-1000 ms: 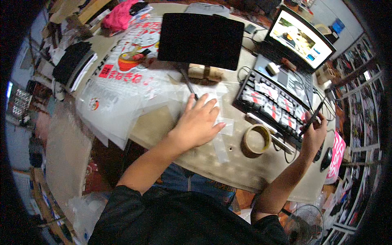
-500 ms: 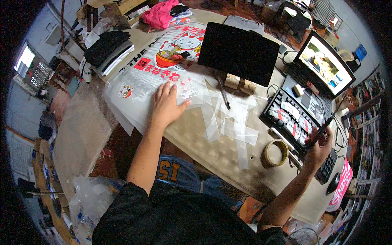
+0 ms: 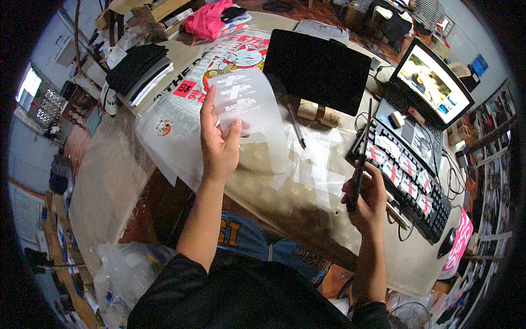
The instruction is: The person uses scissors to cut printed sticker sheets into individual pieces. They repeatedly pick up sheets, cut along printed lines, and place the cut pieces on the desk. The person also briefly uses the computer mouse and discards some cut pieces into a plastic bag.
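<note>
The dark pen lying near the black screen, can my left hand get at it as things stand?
Probably not straight away: your left hand is holding a translucent sheet, which spreads between it and the pen. The pen itself looks uncovered and likely within reach of an empty hand.

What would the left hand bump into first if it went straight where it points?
The left hand would probably pass over the flat white cat-printed sheet and first meet the crumpled pink cloth, but depth is unclear.
</note>
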Demonstrator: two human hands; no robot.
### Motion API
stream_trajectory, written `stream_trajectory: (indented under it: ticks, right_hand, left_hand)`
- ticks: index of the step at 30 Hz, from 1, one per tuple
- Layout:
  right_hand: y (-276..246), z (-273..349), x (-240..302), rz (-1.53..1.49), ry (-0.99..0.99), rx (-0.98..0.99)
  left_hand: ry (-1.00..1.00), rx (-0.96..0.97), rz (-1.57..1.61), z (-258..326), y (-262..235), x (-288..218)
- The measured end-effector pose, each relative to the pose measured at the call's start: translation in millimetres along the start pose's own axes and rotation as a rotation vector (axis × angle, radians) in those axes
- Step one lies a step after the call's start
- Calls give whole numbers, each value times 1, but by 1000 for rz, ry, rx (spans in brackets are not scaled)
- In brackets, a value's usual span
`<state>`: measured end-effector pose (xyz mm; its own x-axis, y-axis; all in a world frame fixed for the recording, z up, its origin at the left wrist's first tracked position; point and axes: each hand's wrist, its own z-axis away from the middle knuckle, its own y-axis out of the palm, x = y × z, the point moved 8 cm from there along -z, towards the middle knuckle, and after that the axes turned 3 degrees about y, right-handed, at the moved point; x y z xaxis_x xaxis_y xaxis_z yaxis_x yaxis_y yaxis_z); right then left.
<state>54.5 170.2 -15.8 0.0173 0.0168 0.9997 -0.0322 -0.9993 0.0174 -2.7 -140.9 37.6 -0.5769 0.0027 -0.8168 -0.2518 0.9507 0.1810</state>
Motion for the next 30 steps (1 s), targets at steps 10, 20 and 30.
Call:
stream_trajectory:
  ticks: [10,20,30]
  right_hand:
    - [17,5,10,-143,79,97]
    - [49,31,1,-249,134,380]
    - [47,18,-2,-231,69,327]
  left_hand:
    - [-70,-74,193,33,33,13]
    - [135,-39,343,-2,95,-11]
    - [73,128,293,13,140,5]
